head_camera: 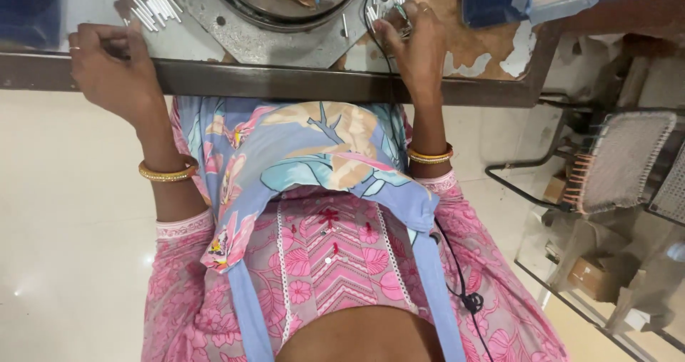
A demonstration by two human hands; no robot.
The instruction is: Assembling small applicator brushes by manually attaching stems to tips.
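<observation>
My left hand (114,66) rests on the near edge of the metal-framed table (285,82), its fingers curled with nothing visible in them. Just beyond it lies a small heap of thin white sticks (153,9). My right hand (421,48) is on the table to the right of a grey metal plate (285,44) that has a round opening. Its fingertips are closed on a few white sticks (377,12). Both wrists carry gold bangles. A black cable (389,84) runs from the table down over my patterned clothes.
A blue tray (496,2) holding thin pale sticks stands at the table's far right. The tabletop there is worn and peeling. A metal-framed chair with a woven seat (617,162) stands to the right, with cardboard boxes (592,276) beside it on the pale tiled floor.
</observation>
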